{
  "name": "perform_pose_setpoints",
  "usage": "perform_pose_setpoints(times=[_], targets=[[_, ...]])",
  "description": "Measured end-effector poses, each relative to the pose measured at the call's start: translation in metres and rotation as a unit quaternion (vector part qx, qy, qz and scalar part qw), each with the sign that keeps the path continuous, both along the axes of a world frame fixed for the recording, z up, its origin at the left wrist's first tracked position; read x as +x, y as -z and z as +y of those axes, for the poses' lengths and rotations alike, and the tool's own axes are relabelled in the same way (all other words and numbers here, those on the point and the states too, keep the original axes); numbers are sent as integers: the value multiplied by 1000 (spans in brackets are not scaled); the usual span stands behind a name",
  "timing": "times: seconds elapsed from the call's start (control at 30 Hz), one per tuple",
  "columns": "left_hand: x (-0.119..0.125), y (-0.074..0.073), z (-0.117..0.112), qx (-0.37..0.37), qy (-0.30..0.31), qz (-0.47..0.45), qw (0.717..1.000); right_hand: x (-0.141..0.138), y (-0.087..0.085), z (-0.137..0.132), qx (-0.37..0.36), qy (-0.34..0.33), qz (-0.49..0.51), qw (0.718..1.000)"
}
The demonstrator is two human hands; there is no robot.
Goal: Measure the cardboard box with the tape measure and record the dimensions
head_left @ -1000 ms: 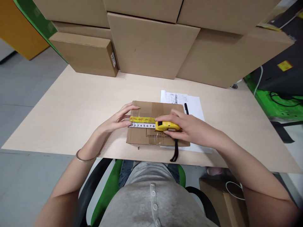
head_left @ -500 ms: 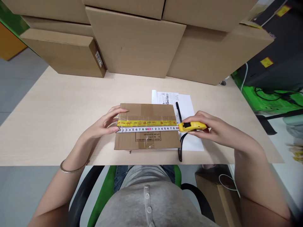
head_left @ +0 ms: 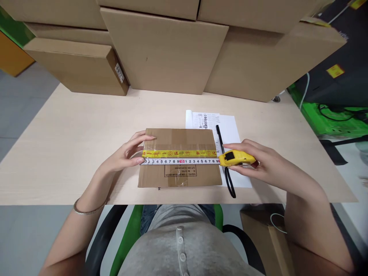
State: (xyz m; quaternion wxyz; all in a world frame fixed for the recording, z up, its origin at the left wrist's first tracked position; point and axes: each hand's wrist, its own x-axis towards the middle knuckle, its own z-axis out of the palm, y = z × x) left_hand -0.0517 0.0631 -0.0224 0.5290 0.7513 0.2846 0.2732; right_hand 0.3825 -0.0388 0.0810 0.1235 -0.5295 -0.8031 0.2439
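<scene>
A small cardboard box [head_left: 179, 138] lies on the table with a yellow printed strip of tape across its top. Along that strip, the white blade of a tape measure [head_left: 194, 161] stretches from the box's left edge to its right edge. My left hand [head_left: 130, 151] is at the left edge, its thumb pinning the blade's end and its index finger resting on the box top. Just past the right edge, my right hand [head_left: 255, 157] grips the yellow case [head_left: 237, 157] of the tape measure, whose black wrist strap [head_left: 229, 184] hangs toward me.
Printed paper sheets [head_left: 230, 128] lie partly under the box, with a black pen [head_left: 219, 136] on them. Large cardboard boxes [head_left: 163, 53] stand along the table's back, a flatter box [head_left: 71, 69] at left. Beyond the right edge are a green crate [head_left: 339, 119] and cables.
The tape measure's case has tilted slightly and shifted a little right with my right hand, its strap swinging right. The camera view has shifted slightly. My left hand keeps its hold at the blade's end.
</scene>
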Motion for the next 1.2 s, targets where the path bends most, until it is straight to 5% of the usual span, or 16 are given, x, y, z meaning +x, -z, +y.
perform_pose_setpoints(times=[0.13,0.27,0.47,0.63,0.73,0.83,0.97,1.07,1.2], targets=[[-1,-1,0,0,-3,4,1000,-12,-14,2,16,-9,-11,1000],[1,0,0,-4,-3,-3,1000,-62,-25,16,8,-57,-22,998],[6,8,-4,-60,-52,-53,995,-157,-10,43,80,-155,-20,984],[14,-3,-10,-74,-90,-38,992,-180,0,41,100,-171,24,980],[13,-11,-10,-43,-93,-28,994,-166,-5,34,77,-118,69,988],[13,-25,-6,65,-106,13,992,-142,-10,35,73,29,106,991],[38,-56,1,225,-111,102,963,-116,2,50,138,219,72,963],[74,-74,9,268,-52,187,944,-114,14,63,162,261,31,951],[107,-81,19,257,9,296,920,-127,16,68,174,259,-40,949]])
